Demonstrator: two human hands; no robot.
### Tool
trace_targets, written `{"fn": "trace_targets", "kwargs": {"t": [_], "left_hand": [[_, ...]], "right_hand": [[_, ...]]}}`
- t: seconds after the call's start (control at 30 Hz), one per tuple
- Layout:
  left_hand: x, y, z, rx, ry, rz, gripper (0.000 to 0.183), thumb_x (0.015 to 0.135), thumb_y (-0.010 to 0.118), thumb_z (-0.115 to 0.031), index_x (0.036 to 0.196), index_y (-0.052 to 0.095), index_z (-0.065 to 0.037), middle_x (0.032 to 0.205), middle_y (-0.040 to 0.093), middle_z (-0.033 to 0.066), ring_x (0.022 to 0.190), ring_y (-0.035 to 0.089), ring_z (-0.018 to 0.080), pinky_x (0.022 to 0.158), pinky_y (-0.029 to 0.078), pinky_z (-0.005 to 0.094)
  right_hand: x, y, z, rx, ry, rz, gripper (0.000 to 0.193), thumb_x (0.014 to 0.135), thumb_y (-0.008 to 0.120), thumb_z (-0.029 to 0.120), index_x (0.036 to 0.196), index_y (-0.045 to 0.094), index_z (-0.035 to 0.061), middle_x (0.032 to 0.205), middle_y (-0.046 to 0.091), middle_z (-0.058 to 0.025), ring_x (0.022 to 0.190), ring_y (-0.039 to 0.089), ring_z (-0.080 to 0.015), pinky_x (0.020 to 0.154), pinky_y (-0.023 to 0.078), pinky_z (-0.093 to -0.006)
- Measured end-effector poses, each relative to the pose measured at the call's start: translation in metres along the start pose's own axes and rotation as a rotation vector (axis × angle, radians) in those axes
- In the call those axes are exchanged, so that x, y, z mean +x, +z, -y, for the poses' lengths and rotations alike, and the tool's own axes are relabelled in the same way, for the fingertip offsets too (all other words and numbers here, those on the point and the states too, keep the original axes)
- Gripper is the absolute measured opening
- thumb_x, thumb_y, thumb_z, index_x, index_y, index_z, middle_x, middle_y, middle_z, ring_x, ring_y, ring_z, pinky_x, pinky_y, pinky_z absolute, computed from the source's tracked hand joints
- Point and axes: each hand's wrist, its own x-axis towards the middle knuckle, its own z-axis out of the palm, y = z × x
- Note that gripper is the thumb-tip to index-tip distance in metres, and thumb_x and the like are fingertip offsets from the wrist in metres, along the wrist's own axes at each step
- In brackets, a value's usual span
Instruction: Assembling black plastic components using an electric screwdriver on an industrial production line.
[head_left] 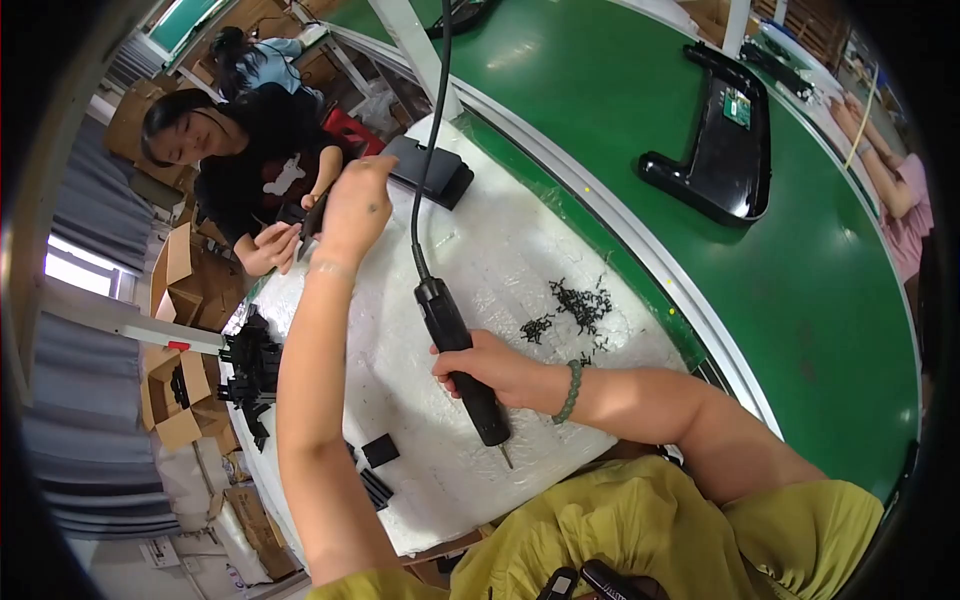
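Note:
My right hand is wrapped around a black electric screwdriver, its bit pointing down toward the white wrapped work surface. A black cable runs up from the tool's top. My left arm stretches forward, and my left hand is beside a dark part near a co-worker's hand. The fingers of my left hand are mostly hidden, so its grip is unclear. Just right of that hand lie stacked dark grey flat housings. Small black screws lie in loose piles right of the screwdriver.
Black plastic parts are heaped at the surface's left edge. Small black blocks lie near my left forearm. Across a metal rail, a green conveyor belt carries a large black housing with a green circuit board. Open cardboard boxes stand left.

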Motion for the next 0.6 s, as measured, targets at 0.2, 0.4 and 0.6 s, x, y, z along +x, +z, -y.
{"fn": "trace_targets", "kwargs": {"t": [0.2, 0.4, 0.6], "left_hand": [[0.027, 0.052, 0.023, 0.107, 0.085, 0.225, 0.014, 0.072, 0.058, -0.002, 0.086, 0.06, -0.004, 0.097, 0.061, 0.0119, 0.095, 0.056, 0.031, 0.077, 0.048, 0.0398], [0.01, -0.035, 0.009, -0.502, -0.362, 0.096, 0.016, 0.085, 0.058, -0.015, 0.099, 0.054, -0.009, 0.085, 0.062, 0.0121, 0.066, 0.055, 0.0288, 0.065, 0.046, 0.0393], [-0.122, -0.075, -0.021, -2.337, -0.159, -0.473, 0.043, 0.095, 0.033, -0.021, 0.132, 0.037, 0.002, 0.138, 0.035, 0.0199, 0.131, 0.03, 0.0315, 0.109, 0.022, 0.0439]], "right_hand": [[-0.004, -0.005, 0.007, 0.023, 0.029, -0.003, 0.029, 0.077, 0.059, 0.004, 0.101, 0.045, -0.001, 0.069, 0.053, -0.0063, 0.059, 0.052, -0.0139, 0.057, 0.044, -0.0263], [-0.008, -0.007, 0.006, 0.023, 0.048, 0.028, 0.029, 0.076, 0.06, 0.004, 0.101, 0.045, -0.0007, 0.069, 0.054, -0.0065, 0.058, 0.052, -0.0141, 0.056, 0.045, -0.0269], [-0.003, -0.008, 0.009, -0.245, -0.037, -0.072, 0.024, 0.075, 0.063, 0.01, 0.093, 0.052, -0.0015, 0.071, 0.057, -0.0079, 0.061, 0.057, -0.0161, 0.059, 0.049, -0.03]]}}
